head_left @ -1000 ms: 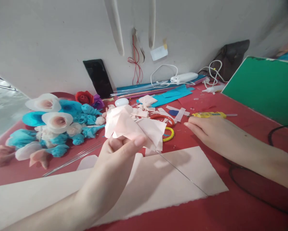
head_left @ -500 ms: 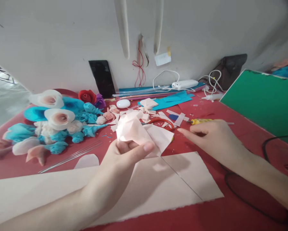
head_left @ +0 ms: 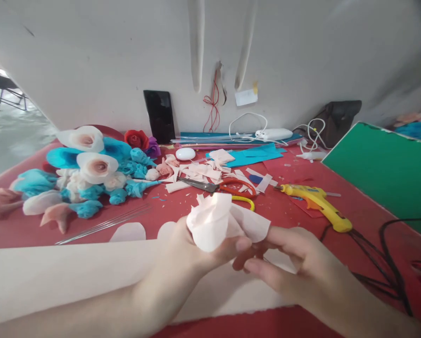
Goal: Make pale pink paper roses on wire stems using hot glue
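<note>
A pale pink paper flower point(head_left: 212, 223) is held in my left hand point(head_left: 196, 256), whose thumb presses on its base. One loose petal point(head_left: 254, 225) of it spreads out to the right. My right hand point(head_left: 294, 263) has come to that side; its index finger meets the petal's edge, and the thumb and other fingers close in beneath the flower. Exactly what they pinch there is partly hidden. Below both hands lies a long sheet of pale pink paper point(head_left: 90, 277). Just beyond the flower are scissors point(head_left: 203, 184) with red and yellow handles.
A yellow glue gun point(head_left: 316, 202) lies to the right, its black cable point(head_left: 382, 253) trailing forward. Finished paper flowers point(head_left: 97, 166) crowd the left. Thin wires point(head_left: 104, 225) lie before them. Paper scraps point(head_left: 205, 171), a phone point(head_left: 160, 115) and a green board point(head_left: 389, 164) are farther back.
My right hand has moved left from beside the glue gun to the flower's petal and base. My left hand has lowered the flower slightly, so the scissors and glue gun show more.
</note>
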Demonstrator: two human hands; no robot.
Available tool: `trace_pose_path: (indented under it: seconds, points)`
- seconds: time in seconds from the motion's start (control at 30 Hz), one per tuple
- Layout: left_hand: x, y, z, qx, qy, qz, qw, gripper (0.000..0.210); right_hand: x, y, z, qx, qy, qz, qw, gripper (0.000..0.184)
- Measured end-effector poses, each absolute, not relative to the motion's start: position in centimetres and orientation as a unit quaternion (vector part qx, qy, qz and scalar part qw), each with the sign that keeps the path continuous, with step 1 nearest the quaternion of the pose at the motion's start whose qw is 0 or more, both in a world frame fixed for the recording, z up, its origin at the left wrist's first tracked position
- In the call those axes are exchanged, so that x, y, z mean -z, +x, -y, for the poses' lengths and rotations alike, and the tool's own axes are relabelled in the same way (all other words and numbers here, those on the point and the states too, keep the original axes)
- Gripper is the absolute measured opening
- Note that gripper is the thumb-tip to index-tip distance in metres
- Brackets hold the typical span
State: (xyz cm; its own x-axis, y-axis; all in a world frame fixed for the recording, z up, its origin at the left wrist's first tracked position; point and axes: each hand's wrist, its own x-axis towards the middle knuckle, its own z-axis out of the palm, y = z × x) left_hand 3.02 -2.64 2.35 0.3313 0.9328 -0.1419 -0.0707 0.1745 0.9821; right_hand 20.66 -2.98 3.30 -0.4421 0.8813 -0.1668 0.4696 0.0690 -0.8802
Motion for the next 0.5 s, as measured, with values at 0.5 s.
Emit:
trace_pose_path:
  seconds: [0.5]
  points:
    - [-2.06,3.33,2.94,-0.394,0.516,-0.336,0.683,0.017,-3.11,20.23,3.47,-0.527,-0.48,0.656,0.247,0.034]
